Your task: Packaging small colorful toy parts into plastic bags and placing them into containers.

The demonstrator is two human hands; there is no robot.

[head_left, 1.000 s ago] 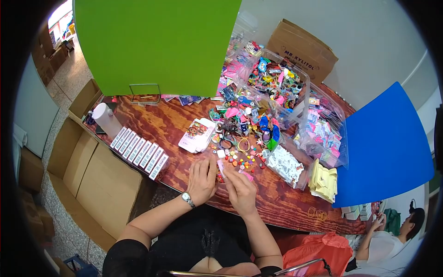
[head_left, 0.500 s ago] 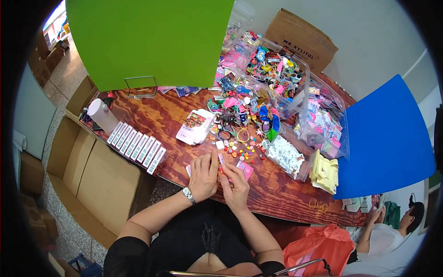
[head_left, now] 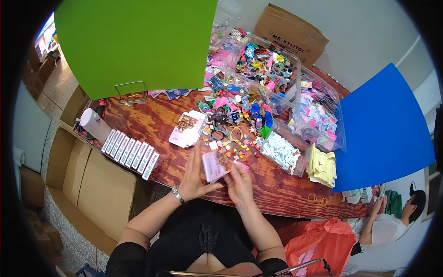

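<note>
A small pink-and-white printed box (head_left: 213, 167) is tilted up over the near table edge. My right hand (head_left: 240, 185) pinches its right side between thumb and fingers. My left hand (head_left: 191, 179) is beside the box, fingers stretched upward and thumb apart, gripping nothing. Partly behind my right fingers lies a bright pink card (head_left: 242, 166). Beyond my hands are small colourful beads and charms (head_left: 240, 150) and a white cube-shaped piece (head_left: 213, 146). Several flat pink-and-white boxes (head_left: 187, 130) lie stacked just past my left fingertips.
A row of filled boxes (head_left: 130, 153) stands left, near a whitish cup (head_left: 94, 123). Clear bins of trinkets (head_left: 297, 76), a tray of white packets (head_left: 281, 152) and yellow pouches (head_left: 322, 167) fill the right. An open carton (head_left: 94, 184) is lower left. Another person (head_left: 390, 224) sits far right.
Both hands were together low over the table. Now they are apart, my left hand opened, and the pink-and-white box shows raised in my right hand. The whole view has shifted slightly.
</note>
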